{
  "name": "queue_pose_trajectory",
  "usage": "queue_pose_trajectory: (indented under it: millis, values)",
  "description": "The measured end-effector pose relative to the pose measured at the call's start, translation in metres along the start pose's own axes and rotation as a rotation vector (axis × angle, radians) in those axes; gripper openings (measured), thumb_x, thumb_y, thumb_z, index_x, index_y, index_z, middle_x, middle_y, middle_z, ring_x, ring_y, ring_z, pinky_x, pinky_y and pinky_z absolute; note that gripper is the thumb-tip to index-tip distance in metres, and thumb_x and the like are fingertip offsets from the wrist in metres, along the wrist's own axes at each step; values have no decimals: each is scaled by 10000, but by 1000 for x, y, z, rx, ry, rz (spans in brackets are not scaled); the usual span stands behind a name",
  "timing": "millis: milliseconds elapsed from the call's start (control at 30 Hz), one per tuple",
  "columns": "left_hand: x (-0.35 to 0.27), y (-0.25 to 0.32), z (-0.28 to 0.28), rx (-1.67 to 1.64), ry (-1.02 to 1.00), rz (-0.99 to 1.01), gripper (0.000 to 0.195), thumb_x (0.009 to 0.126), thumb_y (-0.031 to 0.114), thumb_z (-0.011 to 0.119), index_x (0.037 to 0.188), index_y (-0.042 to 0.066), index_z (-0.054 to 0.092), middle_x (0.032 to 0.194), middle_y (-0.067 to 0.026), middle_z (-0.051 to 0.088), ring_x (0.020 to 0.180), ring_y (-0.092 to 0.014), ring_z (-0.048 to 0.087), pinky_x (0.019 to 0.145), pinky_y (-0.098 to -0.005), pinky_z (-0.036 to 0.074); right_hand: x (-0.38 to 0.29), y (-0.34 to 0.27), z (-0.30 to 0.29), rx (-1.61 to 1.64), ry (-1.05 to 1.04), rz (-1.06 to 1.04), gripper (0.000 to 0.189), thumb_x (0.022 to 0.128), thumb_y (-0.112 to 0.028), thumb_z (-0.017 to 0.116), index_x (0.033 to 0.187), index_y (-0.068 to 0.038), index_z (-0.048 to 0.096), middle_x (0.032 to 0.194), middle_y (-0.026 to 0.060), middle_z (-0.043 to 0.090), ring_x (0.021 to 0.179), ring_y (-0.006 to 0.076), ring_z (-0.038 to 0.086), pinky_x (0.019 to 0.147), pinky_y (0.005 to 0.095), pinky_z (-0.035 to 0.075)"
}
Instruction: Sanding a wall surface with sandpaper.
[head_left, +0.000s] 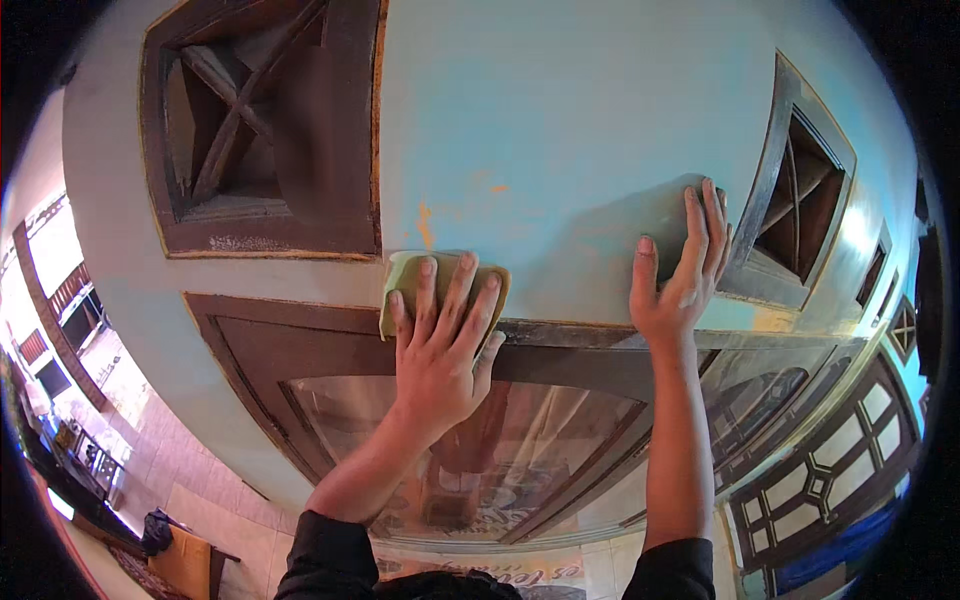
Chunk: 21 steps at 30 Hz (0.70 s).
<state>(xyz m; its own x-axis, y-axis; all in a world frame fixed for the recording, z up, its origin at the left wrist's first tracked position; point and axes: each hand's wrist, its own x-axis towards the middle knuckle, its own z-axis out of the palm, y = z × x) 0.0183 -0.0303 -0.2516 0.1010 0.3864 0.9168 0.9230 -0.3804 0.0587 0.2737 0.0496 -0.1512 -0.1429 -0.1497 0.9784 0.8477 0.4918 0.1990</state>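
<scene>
My left hand (446, 352) presses a folded yellowish-green sheet (500, 279), seemingly sandpaper, flat against the painted wall (480, 90). The fingers spread across its face, with the thumb by its lower right edge. Just above the sheet, orange scratches (424, 225) show through the pale blue paint. Farther right, my right hand (681, 270) holds nothing; its fingers are apart and raised at the wall beside a vent frame (739, 259). Beneath both hands runs the top rail of a dark wooden window frame (570, 335), whitish with dust. Whatever lies under the left palm is hidden.
A brown wooden vent with crossed bars (240, 109) is set in the wall at upper left. Reflective window glass (555, 427) fills the frame below. A paneled wooden door (832, 457) stands at right. Down at left are a tiled floor (150, 420) and a cardboard piece (184, 559).
</scene>
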Motion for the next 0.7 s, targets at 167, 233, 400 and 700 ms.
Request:
queue_pose_trajectory:
  millis: [167,233,400,700]
  values:
    - [27,4,-10,-25,25,13,596,1022,223,545,1600,167,413,1723,-116,251,1591,-445,140,1228,-675,40,1,0,-1,-5,3,-1,603,982,-338,613,1489,-32,501,1619,170,411,1519,398,344,1224,584,238]
    - [27,4,-7,-31,45,19,593,1024,226,541,1599,164,414,1723,-115,252,1592,-444,136,1230,-671,38,-2,1,-1,-11,-1,9,605,980,-340,615,1489,-32,501,1620,171,410,1519,399,343,1223,585,238]
    - [-7,5,4,-8,26,-24,633,959,244,654,1560,172,473,1702,-85,314,1579,-440,196,1215,-692,107,0,-3,-1,6,-6,13,595,975,-314,624,1482,-27,508,1615,171,415,1518,400,345,1219,589,240]
    - [31,0,-3,28,107,26,616,963,246,642,1558,213,486,1685,-43,355,1566,-405,252,1225,-651,123,-1,-3,-2,10,0,4,596,970,-293,626,1492,-33,502,1617,167,414,1514,404,348,1223,566,250]
